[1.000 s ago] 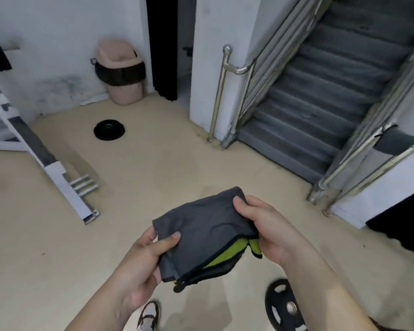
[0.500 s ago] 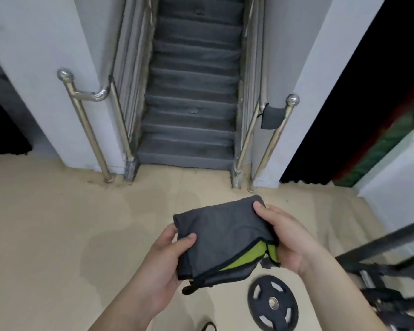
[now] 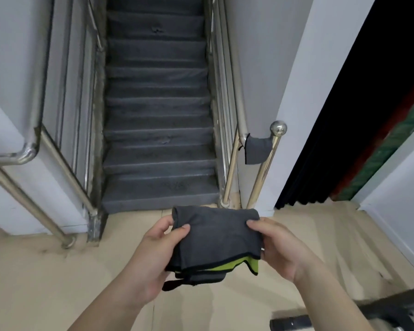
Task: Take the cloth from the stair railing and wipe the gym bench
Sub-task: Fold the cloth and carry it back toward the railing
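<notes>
I hold a folded grey cloth (image 3: 215, 237) with a green inner layer in front of me, low in the head view. My left hand (image 3: 153, 256) grips its left edge with thumb on top. My right hand (image 3: 280, 249) grips its right edge the same way. A second grey cloth (image 3: 257, 150) hangs on the right stair railing (image 3: 263, 168), just below its ball-topped post. The gym bench is out of sight, except perhaps for a dark frame (image 3: 397, 306) at the bottom right.
Grey stairs (image 3: 158, 144) rise straight ahead between two steel railings; the left railing (image 3: 31, 149) slopes to the beige floor (image 3: 46, 283). White walls flank the stairs. A dark opening (image 3: 359, 115) lies to the right.
The view has swung right and moved closer to the stairs. The bin, the floor weight plates and the white frame have left the view. Both hands keep the same grip on the cloth.
</notes>
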The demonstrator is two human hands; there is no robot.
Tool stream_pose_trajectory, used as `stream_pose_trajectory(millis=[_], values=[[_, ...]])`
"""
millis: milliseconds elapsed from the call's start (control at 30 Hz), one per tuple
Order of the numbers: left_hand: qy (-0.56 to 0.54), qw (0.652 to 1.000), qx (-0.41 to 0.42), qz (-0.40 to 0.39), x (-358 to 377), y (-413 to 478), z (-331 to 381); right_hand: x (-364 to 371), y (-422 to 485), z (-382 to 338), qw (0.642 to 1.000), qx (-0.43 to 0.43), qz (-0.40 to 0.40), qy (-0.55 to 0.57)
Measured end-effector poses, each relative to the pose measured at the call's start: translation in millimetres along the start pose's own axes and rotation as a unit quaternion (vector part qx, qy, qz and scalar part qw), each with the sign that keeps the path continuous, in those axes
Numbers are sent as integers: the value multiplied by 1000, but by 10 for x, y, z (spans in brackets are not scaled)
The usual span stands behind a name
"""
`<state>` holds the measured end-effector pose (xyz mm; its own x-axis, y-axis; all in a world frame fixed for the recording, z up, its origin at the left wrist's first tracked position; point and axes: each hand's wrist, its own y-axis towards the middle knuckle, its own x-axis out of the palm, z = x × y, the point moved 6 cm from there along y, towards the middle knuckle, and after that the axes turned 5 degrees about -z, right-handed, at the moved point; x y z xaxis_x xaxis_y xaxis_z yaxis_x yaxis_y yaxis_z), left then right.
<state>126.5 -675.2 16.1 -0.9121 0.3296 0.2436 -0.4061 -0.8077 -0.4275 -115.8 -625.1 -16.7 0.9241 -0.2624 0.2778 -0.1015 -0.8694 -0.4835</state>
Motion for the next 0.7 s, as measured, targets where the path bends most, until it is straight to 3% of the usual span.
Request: stream_pose_trajectory(millis=[333,500,700], values=[[132,988,7,-79,232,3106,1103,-596,2161,-1024,988,-7,146,47],[195,970,4,-147,854,4404,1537,-1063,2745,-1556,965,-32,239,105],[308,924,40,-225,1877,5731,1878,-1830,3409,-1957,932,-53,312,175]])
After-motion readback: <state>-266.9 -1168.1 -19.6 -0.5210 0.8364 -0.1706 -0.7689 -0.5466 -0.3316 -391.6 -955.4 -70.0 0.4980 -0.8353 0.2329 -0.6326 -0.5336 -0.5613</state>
